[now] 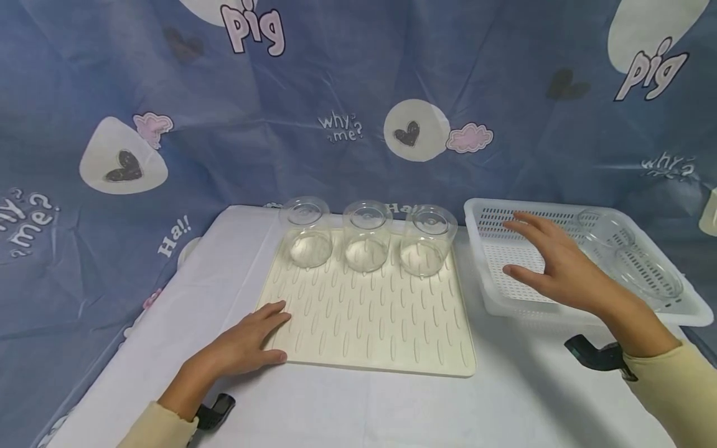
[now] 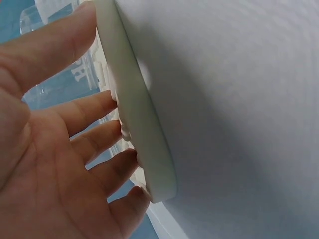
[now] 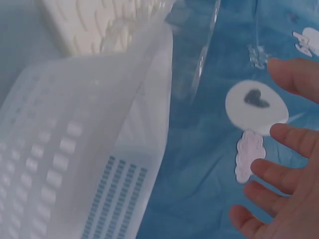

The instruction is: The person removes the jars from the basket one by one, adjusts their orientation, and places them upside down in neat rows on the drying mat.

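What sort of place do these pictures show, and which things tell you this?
Probably an improvised indoor filming corner, rather than a working kitchen: a printed blue cloth forms the backdrop, a white cloth covers the work surface, and three clear cups stand in a row on a cream mat.

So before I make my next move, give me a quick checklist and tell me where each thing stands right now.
1. Cups on the mat: ok, three clear cups stand apart in a row toward the back of the cream mat.
2. Mat surface in front of them: ok, bare ridges show.
3. Left grip at the mat: ok, it touches the left edge.
4. Cups in the white basket: ok, two more cups lie toward its right side.
5. Right grip holding one: not ok, it is spread above the basket, holding nothing.
6. Basket cups dry: cannot tell.
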`<action>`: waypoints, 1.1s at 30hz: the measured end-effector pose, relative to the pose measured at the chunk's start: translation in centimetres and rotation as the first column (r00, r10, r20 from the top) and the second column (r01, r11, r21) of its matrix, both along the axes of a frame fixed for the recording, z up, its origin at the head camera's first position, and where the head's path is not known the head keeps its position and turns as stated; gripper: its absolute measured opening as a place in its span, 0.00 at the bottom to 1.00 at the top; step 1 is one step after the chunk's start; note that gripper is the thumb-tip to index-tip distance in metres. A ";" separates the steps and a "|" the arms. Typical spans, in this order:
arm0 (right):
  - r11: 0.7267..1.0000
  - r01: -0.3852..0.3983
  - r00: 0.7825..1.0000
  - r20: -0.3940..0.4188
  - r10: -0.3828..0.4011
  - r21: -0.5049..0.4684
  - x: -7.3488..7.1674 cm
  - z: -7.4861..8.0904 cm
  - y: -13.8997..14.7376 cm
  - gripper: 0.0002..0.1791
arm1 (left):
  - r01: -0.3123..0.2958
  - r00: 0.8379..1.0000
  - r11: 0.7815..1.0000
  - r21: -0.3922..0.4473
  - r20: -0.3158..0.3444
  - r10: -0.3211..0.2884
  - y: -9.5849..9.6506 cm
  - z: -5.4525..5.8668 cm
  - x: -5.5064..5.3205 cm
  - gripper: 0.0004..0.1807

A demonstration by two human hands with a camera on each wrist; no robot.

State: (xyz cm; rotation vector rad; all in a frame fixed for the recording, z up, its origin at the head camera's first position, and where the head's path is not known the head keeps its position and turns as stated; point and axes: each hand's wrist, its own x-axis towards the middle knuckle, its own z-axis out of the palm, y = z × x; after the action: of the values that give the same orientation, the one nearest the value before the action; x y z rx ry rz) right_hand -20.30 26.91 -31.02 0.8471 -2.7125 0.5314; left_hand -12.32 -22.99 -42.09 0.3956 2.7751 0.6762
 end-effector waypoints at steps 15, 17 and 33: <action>0.985 0.156 0.986 0.053 -0.160 0.077 -2.0 1.2 5.1 0.43 | -0.014 0.999 0.999 -0.029 0.043 0.015 0.3 0.3 0.1 0.40; 0.976 0.195 0.976 0.076 -0.202 0.096 -2.7 1.2 6.2 0.43 | -0.020 0.999 1.000 -0.024 0.044 0.021 0.2 0.3 0.2 0.40; 0.878 0.407 0.834 0.290 -0.469 0.250 -7.7 2.5 12.3 0.52 | -0.028 0.999 0.999 -0.028 0.027 0.028 -0.2 0.9 0.1 0.40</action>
State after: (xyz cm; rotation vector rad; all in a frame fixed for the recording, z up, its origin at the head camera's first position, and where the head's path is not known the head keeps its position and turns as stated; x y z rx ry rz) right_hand -28.04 39.21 -28.57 0.1366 -3.1715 0.3591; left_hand -12.23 -23.15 -41.22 0.3400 2.7662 0.6437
